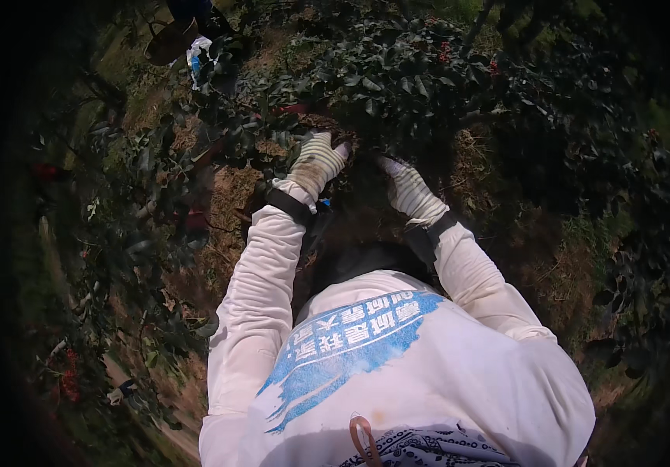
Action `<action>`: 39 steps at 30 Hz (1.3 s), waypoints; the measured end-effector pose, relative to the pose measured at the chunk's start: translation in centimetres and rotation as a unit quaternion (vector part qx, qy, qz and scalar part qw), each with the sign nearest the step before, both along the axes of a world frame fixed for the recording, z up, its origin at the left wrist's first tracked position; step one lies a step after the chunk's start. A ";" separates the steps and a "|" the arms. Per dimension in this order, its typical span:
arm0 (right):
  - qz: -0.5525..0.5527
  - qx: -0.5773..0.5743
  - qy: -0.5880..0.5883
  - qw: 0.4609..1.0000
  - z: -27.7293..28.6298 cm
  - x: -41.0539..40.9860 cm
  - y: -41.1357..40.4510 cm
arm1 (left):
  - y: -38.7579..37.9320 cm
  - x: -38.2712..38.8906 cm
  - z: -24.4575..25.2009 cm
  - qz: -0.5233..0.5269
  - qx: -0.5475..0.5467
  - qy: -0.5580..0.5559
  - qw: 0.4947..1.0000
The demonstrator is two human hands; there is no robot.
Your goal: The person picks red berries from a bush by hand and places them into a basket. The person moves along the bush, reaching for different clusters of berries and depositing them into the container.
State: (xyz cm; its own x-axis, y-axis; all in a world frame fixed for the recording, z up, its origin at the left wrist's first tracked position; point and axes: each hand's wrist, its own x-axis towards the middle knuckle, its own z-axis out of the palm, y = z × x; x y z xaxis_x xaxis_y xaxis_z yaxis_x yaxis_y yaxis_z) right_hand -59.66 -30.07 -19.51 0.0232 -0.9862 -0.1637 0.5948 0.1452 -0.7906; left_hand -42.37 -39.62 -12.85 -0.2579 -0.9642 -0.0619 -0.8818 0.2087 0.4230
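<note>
My left hand [318, 162], in a soiled striped knit glove, reaches into the leaves of a shrub [396, 87]. Its fingertips are partly lost among dark foliage, so any hold on a twig cannot be made out. To its right, my right hand [415, 191] wears a matching glove and points toward the same shaded gap. Shadow covers the right fingertips, and whether they grip anything is unclear. The two hands are a short way apart. Red berry clusters [444, 52] hang on the shrub beyond them.
Branches with dark leaves surround me on both sides. More red berries [70, 376] hang at lower left. Dry grass and soil [232, 204] show between stems. A white and blue plastic bag [197, 55] is at upper left, beside a round brown object [171, 42] and dark cloth.
</note>
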 end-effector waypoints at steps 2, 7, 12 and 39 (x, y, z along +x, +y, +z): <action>0.040 0.064 -0.078 0.994 -0.4 0.1 0.2 | -3.4 1.7 -5.2 0.024 0.067 0.013 0.997; -0.004 0.098 -0.134 0.986 -1.4 -1.2 1.0 | -3.7 0.2 -5.6 0.001 0.028 0.057 0.998; -0.006 0.096 -0.133 0.986 -3.5 -1.9 0.9 | -3.1 -0.4 -0.6 -0.050 0.152 0.074 0.984; 0.058 0.168 -0.320 0.930 5.3 0.7 1.7 | 4.7 0.8 5.3 -0.228 -0.078 0.016 0.970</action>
State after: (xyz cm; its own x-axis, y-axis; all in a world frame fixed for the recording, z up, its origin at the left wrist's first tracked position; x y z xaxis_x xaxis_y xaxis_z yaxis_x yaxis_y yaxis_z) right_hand -58.96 -28.40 -14.23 0.3263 -0.8661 -0.3788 0.8928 0.4140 -0.1774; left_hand -41.60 -34.96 -7.54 -0.6595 -0.7462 0.0907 -0.6695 0.6380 0.3804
